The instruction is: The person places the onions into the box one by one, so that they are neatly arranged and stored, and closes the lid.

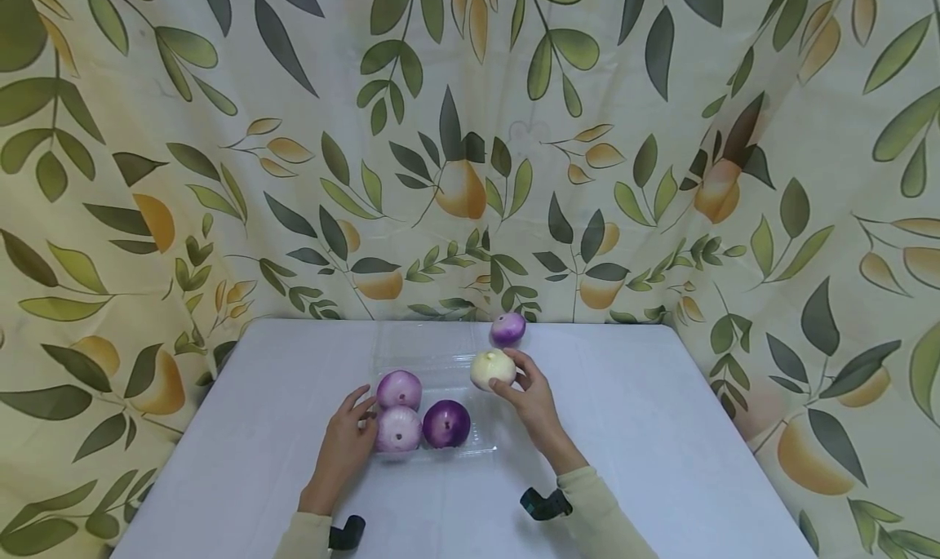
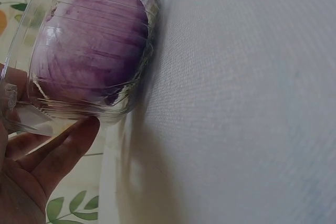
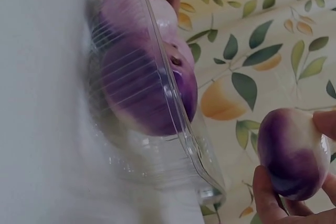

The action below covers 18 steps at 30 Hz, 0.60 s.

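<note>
My right hand (image 1: pixel 539 408) pinches a pale onion (image 1: pixel 493 369) between thumb and fingers above the right side of a clear plastic box (image 1: pixel 481 438). The right wrist view shows a purple patch on this onion (image 3: pixel 291 153). My left hand (image 1: pixel 342 445) is at the box's left side, its fingers touching the clear wall. Inside the box sit two light purple onions (image 1: pixel 399 390) along the left and a dark purple onion (image 1: pixel 446 424) at the front, right of them. Another purple onion (image 1: pixel 507 329) is behind the held one, near the table's far edge.
The box's clear lid (image 1: pixel 422 343) lies folded back toward the far edge of the white-covered table (image 1: pixel 609 428). A leaf-and-fruit patterned curtain (image 1: pixel 470 135) hangs behind and at both sides. Each wrist carries a small black camera (image 1: pixel 546 504).
</note>
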Available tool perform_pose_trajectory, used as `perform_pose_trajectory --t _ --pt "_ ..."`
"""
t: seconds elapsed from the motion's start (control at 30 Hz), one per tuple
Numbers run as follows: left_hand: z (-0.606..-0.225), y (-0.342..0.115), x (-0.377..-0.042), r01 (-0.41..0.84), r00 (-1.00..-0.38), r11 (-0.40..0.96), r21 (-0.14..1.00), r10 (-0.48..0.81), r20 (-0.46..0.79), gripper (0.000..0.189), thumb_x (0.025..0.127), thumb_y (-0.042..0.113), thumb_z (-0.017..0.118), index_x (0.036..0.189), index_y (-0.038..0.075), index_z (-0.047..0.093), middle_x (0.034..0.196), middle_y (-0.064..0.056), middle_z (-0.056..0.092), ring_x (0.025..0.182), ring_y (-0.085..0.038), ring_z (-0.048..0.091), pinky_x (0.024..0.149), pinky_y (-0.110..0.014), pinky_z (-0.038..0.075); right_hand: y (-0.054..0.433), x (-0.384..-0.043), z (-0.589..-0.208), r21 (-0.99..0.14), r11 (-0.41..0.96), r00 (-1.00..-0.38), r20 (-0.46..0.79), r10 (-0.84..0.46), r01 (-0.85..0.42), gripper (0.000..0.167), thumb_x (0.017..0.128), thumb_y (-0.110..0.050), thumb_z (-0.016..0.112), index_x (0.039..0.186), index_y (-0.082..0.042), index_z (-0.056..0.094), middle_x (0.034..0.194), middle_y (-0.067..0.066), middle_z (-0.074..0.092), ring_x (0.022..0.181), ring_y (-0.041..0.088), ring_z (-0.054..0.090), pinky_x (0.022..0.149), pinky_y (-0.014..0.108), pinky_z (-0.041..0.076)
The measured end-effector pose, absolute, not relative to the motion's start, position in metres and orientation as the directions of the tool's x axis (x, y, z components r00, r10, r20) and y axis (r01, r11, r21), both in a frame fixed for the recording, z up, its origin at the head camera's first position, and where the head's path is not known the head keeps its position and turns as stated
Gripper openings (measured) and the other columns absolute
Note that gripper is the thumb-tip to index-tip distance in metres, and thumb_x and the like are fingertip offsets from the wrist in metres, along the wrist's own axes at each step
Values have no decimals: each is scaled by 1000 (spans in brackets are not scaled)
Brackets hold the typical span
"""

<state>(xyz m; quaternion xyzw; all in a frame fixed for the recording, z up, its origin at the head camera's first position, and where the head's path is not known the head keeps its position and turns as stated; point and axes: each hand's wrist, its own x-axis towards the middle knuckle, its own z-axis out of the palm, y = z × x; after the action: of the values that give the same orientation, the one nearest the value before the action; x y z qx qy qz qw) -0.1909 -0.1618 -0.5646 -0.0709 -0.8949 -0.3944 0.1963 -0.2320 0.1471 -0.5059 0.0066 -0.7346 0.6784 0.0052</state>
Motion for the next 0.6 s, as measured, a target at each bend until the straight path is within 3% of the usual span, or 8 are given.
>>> perform_pose_trajectory --t 0.3,0.6 --pt "-565 -161 -191 282 -913 685 671 -24 408 33 85 -3 61 117 -6 68 137 -17 57 91 -25 72 75 -36 61 140 -229 -507 -999 51 -1000 0 -20 -1 65 82 -4 74 140 -9 48 146 10 45 124 26 51 88 19 51" --pt "-566 -162 -191 298 -901 698 651 -20 433 33 84 -5 62 116 -7 68 136 -18 58 90 -24 73 72 -35 61 135 -230 -505 -998 59 -998 5 -60 -9 68 80 0 74 141 -8 47 150 12 42 127 30 48 90 25 51"
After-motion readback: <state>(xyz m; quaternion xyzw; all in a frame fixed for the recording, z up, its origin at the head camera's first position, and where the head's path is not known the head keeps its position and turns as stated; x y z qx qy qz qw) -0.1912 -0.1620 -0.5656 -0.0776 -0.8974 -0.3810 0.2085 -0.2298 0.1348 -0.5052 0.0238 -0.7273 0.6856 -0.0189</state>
